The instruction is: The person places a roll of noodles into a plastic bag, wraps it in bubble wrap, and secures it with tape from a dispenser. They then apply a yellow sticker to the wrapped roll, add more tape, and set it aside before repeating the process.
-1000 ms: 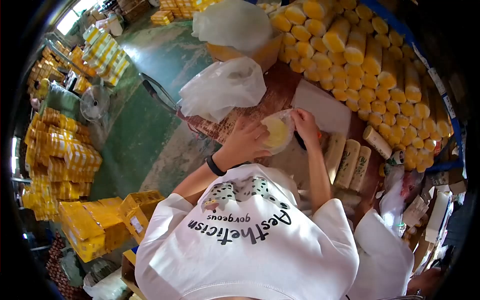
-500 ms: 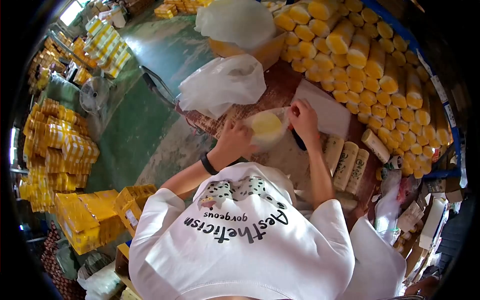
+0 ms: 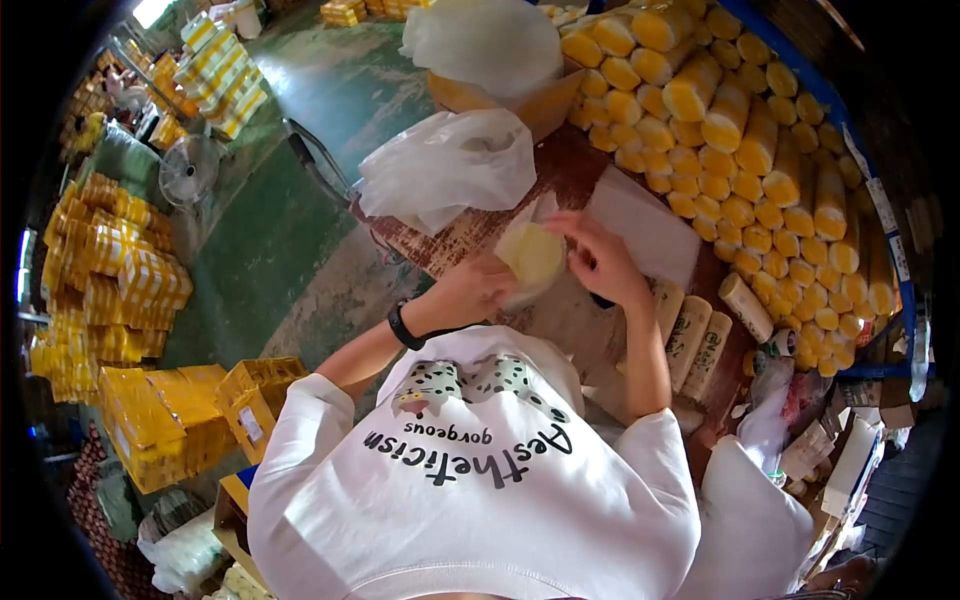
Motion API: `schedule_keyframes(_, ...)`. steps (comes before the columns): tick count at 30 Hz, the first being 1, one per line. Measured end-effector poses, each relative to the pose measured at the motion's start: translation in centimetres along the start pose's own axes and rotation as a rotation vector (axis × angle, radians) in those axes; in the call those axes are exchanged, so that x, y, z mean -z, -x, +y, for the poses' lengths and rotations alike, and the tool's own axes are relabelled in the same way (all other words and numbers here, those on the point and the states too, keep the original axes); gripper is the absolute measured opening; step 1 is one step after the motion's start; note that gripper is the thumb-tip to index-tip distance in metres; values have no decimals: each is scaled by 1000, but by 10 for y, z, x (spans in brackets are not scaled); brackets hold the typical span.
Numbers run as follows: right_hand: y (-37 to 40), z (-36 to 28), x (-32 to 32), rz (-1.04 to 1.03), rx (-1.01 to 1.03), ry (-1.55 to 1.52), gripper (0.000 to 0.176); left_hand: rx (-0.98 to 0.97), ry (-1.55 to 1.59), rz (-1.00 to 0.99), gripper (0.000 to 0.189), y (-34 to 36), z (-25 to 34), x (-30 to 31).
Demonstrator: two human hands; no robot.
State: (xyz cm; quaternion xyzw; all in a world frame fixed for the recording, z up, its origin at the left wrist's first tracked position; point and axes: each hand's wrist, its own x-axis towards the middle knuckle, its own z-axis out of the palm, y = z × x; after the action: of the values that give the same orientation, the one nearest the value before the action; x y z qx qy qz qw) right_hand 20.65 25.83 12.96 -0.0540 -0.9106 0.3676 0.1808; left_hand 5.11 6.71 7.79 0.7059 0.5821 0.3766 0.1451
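Observation:
A clear plastic bag with a round pale yellow item [image 3: 535, 252] inside is between my two hands above the table. My left hand [image 3: 474, 290], with a black band on the wrist, has its fingers closed on the bag's left side. At the bag's upper right edge is my right hand [image 3: 597, 255], its fingers bent with gaps between them; whether it grips the plastic cannot be made out. Beneath my right hand a dark object is mostly hidden. A crumpled translucent plastic bag [image 3: 450, 170] lies just beyond on the worn red table [image 3: 570, 170].
Wrapped cylindrical packs [image 3: 690, 335] lie to the right of my right forearm. A white sheet [image 3: 645, 225] lies behind them. Yellow-ended rolls [image 3: 750, 150] are stacked at the right. An open carton [image 3: 550, 105] stands at the table's far end. Yellow-taped boxes [image 3: 160, 420] stand at the left.
My right hand has moved slightly left and down, its fingers more spread across the bag's edge. The bag has tilted and looks more bunched. The view has shifted slightly.

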Motion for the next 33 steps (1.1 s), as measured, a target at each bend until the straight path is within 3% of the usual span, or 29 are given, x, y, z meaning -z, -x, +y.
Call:
schedule_keyframes(4, -1, -22, -5, -295, 19, 218, 49, -50, -6, 22, 15, 1, 0, -14)
schedule_keyframes(6, 2, 0, -14, -277, 35, 267, 43, -78, -21, 109, 16, 0, 3, -17)
schedule_keyframes(9, 6, 17, -11, -238, 32, 285, 34, 234, 151, 102, 23, 2, 10, -14)
schedule_keyframes(12, 5, 17, -9, -144, 3, 269, 26, 156, 9, 100, 28, 0, 11, -4)
schedule_keyframes(15, 10, 15, -9, -21, -70, 152, 21, 212, -309, 202, 30, 2, 17, -3)
schedule_keyframes(19, 9, 5, 1, 173, 1, 174, 21, 192, -172, 356, 18, 6, -6, -12)
schedule_keyframes(22, 15, -15, 4, 166, -198, 8, 23, 275, 32, 341, 13, 7, -4, -14)
schedule_keyframes(25, 16, -25, -3, 94, -224, -6, 33, 272, 78, 336, 12, 2, -1, -18)
schedule_keyframes(28, 5, -32, -1, 72, 170, 304, 47, 246, 128, 338, 13, -4, -4, -22)
schedule_keyframes(31, -4, -28, -14, -99, 239, 242, 57, 274, 187, 343, 12, -10, -2, -19)
schedule_keyframes(33, -12, -15, -30, -177, 260, 327, 54, 333, 217, 321, 11, -14, -6, -16)
